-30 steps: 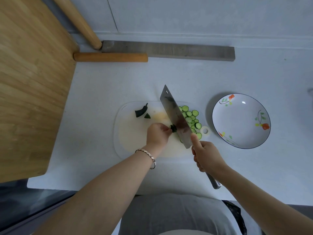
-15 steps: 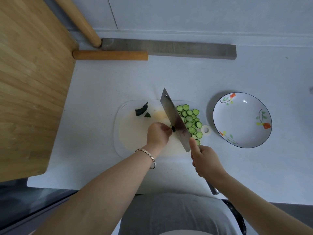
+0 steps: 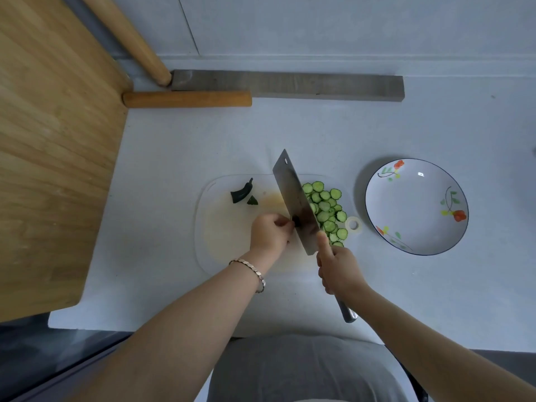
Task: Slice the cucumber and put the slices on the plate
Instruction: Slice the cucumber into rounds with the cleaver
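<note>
Gripping the cleaver [image 3: 294,198], the right hand [image 3: 338,269] cuts; the left hand [image 3: 269,233] pinches the cucumber stub [image 3: 296,221] beside the slices [image 3: 326,211]

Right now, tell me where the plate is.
In the head view the plate sits on the white counter, right of the cutting board and its pile of cucumber slices, with nothing on it.

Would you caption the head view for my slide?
Left hand pinches cucumber end; right hand cuts with cleaver; slices lie beside floral plate.
</note>
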Demonstrator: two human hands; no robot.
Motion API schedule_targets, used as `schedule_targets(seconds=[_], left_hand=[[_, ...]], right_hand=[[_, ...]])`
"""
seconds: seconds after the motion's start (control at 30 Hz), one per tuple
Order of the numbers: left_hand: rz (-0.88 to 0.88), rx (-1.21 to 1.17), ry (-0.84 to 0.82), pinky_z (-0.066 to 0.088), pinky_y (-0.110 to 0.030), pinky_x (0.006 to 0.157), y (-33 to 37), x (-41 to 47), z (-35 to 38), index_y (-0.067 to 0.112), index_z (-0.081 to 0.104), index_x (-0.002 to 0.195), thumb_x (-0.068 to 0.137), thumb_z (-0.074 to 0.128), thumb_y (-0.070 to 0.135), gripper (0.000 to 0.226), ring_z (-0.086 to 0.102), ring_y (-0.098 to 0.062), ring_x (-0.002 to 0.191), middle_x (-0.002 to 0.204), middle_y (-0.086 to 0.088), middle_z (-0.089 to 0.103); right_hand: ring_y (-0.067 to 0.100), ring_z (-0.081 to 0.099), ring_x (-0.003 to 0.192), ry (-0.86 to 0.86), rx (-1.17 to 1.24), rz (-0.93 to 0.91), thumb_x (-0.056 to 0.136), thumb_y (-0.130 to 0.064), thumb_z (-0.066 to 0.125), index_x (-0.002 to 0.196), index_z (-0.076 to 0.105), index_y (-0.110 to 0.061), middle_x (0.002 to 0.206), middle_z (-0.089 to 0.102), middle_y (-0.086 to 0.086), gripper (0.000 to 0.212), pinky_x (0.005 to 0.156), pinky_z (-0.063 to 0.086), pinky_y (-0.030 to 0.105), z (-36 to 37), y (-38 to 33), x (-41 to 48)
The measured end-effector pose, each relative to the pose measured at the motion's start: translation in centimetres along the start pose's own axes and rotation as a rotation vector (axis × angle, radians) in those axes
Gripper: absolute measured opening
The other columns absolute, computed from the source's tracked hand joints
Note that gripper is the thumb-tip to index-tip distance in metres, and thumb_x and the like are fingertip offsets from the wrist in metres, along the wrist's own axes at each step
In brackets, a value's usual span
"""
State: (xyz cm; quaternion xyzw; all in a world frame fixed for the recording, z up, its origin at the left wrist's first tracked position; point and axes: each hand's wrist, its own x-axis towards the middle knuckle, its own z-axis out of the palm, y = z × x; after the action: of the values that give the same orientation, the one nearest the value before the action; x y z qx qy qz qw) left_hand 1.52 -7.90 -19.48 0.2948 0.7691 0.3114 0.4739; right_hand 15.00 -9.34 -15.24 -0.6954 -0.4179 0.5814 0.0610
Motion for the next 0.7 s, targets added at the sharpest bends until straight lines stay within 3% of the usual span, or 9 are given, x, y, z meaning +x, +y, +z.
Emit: schedule_targets(seconds=[0.13, 0.3, 0.4, 0.7], left_hand=[[-0.026, -0.031, -0.016, 0.059, -0.04, 0.065, 1.0, 0.4, 0.0, 0.005, 0.064, 0.073, 0.084, 0.063, 0.006, 0.011, 0.06, -0.027, 0.066, 0.076, -0.013, 0.062], [-0.061, -0.041, -0.023, 0.06, -0.032, 0.061, 0.4, 0.7, 0.1, -0.003, 0.065, 0.077, 0.083, 0.064, 0.005, 0.01, 0.061, -0.018, 0.059, 0.083, -0.02, 0.064], [-0.057, -0.05, -0.023, 0.057, -0.019, 0.051, 0.3, 0.7, 0.1, -0.005, 0.066, 0.077, 0.082, 0.064, 0.003, 0.01, 0.06, -0.019, 0.06, 0.08, -0.018, 0.063], [-0.046, -0.032, -0.01, 0.056, -0.018, 0.052, 0.5, 0.6, 0.2, -0.01, 0.066, 0.081, 0.082, 0.062, 0.0, 0.011, 0.062, -0.025, 0.067, 0.082, -0.02, 0.064]], right_hand=[[0.011, 0.024, 0.032, -0.064, 0.116, 0.05, 0.093, -0.055, 0.038, 0.055, 0.031, -0.013, 0.039, 0.028, -0.005, 0.057, 0.039, 0.024, 0.018, -1.2, -0.6, -0.6], [0.013, 0.022, 0.035, -0.053, 0.122, 0.028, 0.091, -0.055, 0.041, 0.058, 0.033, -0.013, 0.045, 0.027, -0.002, 0.054, 0.039, 0.023, 0.019, -2.1, -0.6, -1.6], [0.013, 0.023, 0.035, -0.056, 0.108, 0.024, 0.09, -0.056, 0.041, 0.059, 0.034, -0.013, 0.044, 0.028, -0.003, 0.054, 0.038, 0.023, 0.019, -2.1, -0.9, -1.8], [0.013, 0.024, 0.038, -0.056, 0.055, 0.017, 0.091, -0.056, 0.04, 0.063, 0.033, -0.013, 0.048, 0.028, 0.0, 0.052, 0.04, 0.023, 0.018, -1.9, -1.3, -1.7]])
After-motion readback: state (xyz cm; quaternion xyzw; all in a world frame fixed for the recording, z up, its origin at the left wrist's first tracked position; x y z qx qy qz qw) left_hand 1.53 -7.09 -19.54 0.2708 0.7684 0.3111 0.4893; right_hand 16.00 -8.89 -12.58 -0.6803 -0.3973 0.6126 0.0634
